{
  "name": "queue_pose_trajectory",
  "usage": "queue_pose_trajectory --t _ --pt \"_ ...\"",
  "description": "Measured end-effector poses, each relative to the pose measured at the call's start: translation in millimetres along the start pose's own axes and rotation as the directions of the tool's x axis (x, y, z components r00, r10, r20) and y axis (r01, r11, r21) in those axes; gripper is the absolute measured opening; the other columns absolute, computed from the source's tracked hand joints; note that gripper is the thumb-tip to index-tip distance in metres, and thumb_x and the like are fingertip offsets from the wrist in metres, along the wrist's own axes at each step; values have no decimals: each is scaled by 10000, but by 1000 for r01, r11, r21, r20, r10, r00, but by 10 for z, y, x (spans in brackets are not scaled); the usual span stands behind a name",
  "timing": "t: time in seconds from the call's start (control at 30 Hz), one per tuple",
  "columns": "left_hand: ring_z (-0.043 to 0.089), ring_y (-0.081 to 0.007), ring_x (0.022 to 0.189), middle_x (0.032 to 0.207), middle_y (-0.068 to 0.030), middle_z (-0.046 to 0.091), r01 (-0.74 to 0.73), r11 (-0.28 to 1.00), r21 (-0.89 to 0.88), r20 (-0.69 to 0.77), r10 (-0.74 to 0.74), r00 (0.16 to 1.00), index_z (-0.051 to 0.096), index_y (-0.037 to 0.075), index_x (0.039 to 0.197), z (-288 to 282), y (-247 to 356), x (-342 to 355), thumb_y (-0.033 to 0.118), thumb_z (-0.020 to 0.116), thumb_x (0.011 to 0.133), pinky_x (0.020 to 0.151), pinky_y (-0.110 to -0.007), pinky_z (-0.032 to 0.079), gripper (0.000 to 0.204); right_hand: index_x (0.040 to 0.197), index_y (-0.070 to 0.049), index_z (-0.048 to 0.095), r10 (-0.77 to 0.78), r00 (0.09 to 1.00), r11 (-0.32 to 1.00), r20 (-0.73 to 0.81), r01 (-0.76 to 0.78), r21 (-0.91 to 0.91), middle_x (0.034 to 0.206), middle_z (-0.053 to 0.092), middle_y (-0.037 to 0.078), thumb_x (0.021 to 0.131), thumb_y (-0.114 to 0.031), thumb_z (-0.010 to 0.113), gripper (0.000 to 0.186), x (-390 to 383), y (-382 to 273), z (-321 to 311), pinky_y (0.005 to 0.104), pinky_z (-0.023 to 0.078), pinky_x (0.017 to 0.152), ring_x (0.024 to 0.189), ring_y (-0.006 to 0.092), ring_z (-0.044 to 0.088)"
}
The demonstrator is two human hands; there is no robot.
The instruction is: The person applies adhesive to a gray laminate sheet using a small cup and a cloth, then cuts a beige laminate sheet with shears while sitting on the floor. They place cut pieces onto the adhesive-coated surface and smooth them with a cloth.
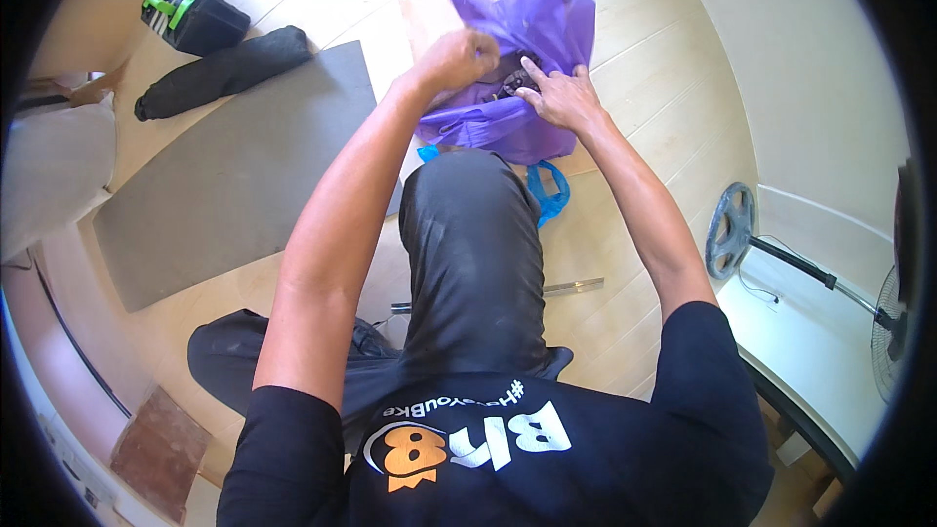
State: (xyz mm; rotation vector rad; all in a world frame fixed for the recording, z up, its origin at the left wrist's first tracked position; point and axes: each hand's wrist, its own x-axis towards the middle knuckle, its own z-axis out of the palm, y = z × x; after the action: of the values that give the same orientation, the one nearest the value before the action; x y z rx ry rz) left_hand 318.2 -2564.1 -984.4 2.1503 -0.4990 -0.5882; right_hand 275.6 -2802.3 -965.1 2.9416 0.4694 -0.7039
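A purple plastic bag (547,29) lies on the wooden floor just past my raised knee in black trousers (473,244). My left hand (457,59) pinches the bag's upper left edge and holds its mouth apart. My right hand (558,96) rests flat on the bag's right side, fingers spread beside the opening. Something dark (509,83) shows inside the opening between the two hands; what it is cannot be made out. A blue strap or bag handle (549,190) sticks out under the purple bag by my knee.
A grey mat (224,176) covers the floor to the left, with a black rolled bundle (220,73) and a black-and-green case (190,12) beyond it. A standing fan (771,249) lies at the right. A thin metal strip (571,286) lies on the floor.
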Motion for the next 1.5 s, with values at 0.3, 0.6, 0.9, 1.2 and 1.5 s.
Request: queue_pose_trajectory --t 0.3,0.6,0.9,1.2,1.5 --pt "336 -415 1483 1484 -135 551 33 845 533 316 -235 919 597 152 1423 844 -281 -596 429 666 894 1126 -601 326 601 1620 -140 228 473 877 872 78 -479 102 1435 544 260 791 -266 792 1010 -324 449 377 476 540 1000 1192 402 648" --pt "571 -308 1224 1068 -92 730 -223 952 208 186 185 965 718 84 1131 1241 -311 -1225 287 588 922 958 -557 414 319 1256 -92 614 -33 942 949 -333 135 286 1208 624 168 828 -93 655 429 -144 -15 607 484 546 918 1086 404 655" --pt "682 -331 1031 1121 -203 707 294 829 -476 290 -168 942 614 2 1294 1268 -428 -716 286 674 912 934 -385 509 480 1561 -306 402 178 918 966 -353 -95 240 1592 367 159 835 -214 695 789 281 356 295 682 367 1079 1445 450 355" --pt "661 -376 1133 1417 -295 550 104 994 -23 -488 -102 867 450 18 1501 1079 -312 -88 251 743 857 1005 -407 505 744 1371 -207 617 -34 981 927 -191 -41 -372 1540 439 145 946 -173 533 435 -111 553 511 618 288 1125 1461 382 347" --pt "667 -424 1083 1152 -222 707 105 984 141 112 -121 986 713 132 1157 1580 -257 -439 348 714 857 914 -528 529 370 1161 -79 694 -389 884 883 -261 438 168 1179 652 98 846 -53 581 336 88 161 848 484 439 996 1169 327 589"
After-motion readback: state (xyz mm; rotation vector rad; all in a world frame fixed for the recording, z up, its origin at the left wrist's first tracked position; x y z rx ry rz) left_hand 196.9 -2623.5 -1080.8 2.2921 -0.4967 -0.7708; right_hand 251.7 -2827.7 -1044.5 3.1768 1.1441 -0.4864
